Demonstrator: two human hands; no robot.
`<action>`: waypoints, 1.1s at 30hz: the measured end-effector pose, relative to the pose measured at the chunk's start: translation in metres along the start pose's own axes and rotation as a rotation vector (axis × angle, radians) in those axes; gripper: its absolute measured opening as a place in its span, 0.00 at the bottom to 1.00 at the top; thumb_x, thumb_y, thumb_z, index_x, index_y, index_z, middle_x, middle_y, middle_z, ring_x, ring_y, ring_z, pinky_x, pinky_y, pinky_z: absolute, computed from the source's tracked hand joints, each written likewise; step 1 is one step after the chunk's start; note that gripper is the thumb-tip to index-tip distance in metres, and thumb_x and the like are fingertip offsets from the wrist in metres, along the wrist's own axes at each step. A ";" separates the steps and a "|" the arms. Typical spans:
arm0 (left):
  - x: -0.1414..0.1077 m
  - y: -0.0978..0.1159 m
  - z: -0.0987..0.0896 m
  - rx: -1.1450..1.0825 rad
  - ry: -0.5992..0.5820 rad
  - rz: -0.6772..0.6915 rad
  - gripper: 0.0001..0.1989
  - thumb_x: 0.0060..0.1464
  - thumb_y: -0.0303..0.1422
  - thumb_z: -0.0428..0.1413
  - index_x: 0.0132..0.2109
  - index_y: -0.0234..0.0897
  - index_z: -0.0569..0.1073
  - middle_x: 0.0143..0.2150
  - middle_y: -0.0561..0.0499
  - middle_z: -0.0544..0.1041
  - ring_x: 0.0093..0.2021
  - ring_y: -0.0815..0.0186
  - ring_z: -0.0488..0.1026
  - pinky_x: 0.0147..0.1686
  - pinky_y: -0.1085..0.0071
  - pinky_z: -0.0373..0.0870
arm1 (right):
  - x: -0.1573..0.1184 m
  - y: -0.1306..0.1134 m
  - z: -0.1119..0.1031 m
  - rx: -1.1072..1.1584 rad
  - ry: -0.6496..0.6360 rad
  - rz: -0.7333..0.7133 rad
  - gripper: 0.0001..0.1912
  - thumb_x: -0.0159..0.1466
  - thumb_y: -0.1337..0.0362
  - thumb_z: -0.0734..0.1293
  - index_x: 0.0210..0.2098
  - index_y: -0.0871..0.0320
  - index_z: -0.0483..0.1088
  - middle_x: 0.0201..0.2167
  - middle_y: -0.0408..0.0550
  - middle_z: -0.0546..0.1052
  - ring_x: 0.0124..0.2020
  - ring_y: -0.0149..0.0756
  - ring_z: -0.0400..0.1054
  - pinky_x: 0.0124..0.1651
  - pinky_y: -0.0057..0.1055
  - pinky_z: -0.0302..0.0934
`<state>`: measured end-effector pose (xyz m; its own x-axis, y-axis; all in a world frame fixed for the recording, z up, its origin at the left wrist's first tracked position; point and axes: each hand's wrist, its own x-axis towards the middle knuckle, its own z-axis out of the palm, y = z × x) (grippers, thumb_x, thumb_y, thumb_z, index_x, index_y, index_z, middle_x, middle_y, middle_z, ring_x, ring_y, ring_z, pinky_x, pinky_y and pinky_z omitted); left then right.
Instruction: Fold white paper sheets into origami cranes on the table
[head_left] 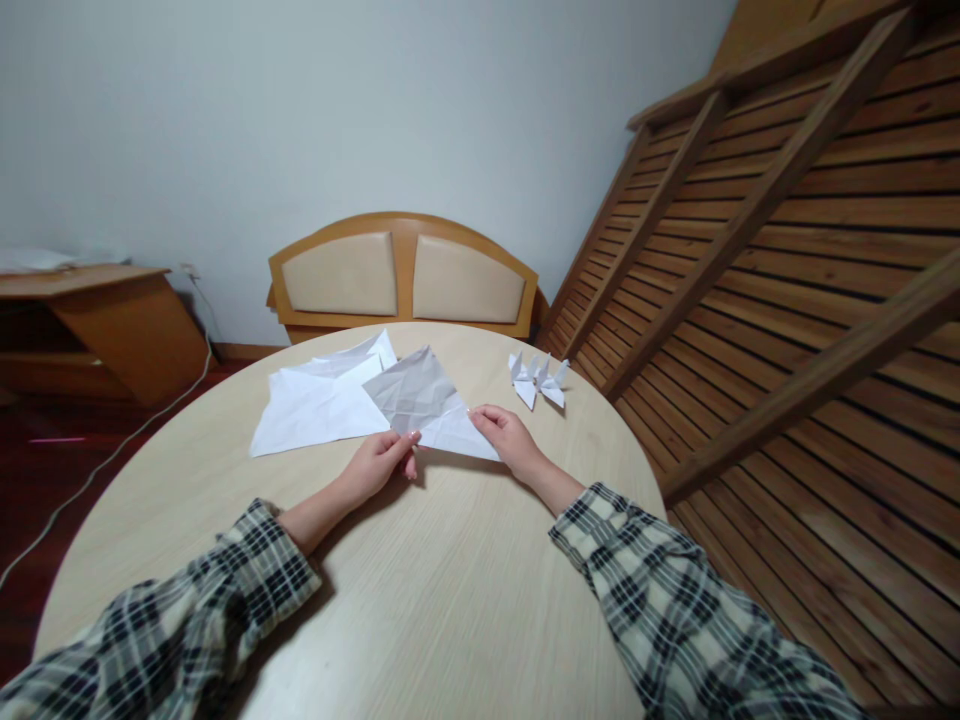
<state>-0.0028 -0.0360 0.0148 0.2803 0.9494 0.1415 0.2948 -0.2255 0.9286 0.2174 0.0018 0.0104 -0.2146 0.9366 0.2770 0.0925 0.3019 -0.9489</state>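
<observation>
Two hands, one creased sheet held up between them.

The fingers [405, 438] of the left hand [379, 462] pinch the near left edge of a creased white sheet [424, 398], and the right hand [506, 435] pinches its near right edge the same way, so it tilts up off the round tabletop [420, 600], near the middle. Left of it lie about two more loose white sheets [315, 405], overlapping. Far right, near the rim, stand what look like two small folded paper cranes [538, 380], close together. Both plaid sleeves [660, 590] rest along the near side. One padded chair back [405, 275] stands beyond the far edge.
</observation>
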 end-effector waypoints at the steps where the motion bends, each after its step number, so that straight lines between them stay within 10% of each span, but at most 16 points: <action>1: 0.001 -0.001 0.000 -0.021 0.035 -0.012 0.25 0.58 0.46 0.48 0.18 0.36 0.70 0.17 0.52 0.70 0.20 0.70 0.64 0.27 0.72 0.62 | 0.000 -0.001 0.000 0.020 -0.016 0.013 0.17 0.58 0.51 0.66 0.31 0.60 0.72 0.28 0.43 0.72 0.30 0.31 0.64 0.36 0.30 0.60; 13: 0.005 -0.013 -0.002 -0.259 0.199 -0.092 0.21 0.54 0.51 0.52 0.32 0.35 0.73 0.18 0.55 0.70 0.20 0.69 0.67 0.26 0.72 0.66 | -0.001 0.000 0.002 0.139 -0.070 0.168 0.15 0.54 0.55 0.72 0.31 0.61 0.71 0.25 0.47 0.77 0.23 0.28 0.69 0.29 0.27 0.64; 33: 0.001 -0.007 -0.002 -0.083 0.183 -0.165 0.21 0.50 0.47 0.57 0.21 0.33 0.71 0.17 0.50 0.71 0.18 0.71 0.63 0.19 0.73 0.57 | -0.003 -0.003 0.005 0.162 -0.147 0.216 0.16 0.56 0.54 0.71 0.31 0.61 0.70 0.24 0.46 0.77 0.22 0.26 0.69 0.27 0.24 0.63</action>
<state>-0.0063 -0.0334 0.0089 0.0629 0.9973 0.0382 0.2444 -0.0525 0.9683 0.2131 -0.0032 0.0115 -0.3468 0.9365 0.0524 -0.0025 0.0550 -0.9985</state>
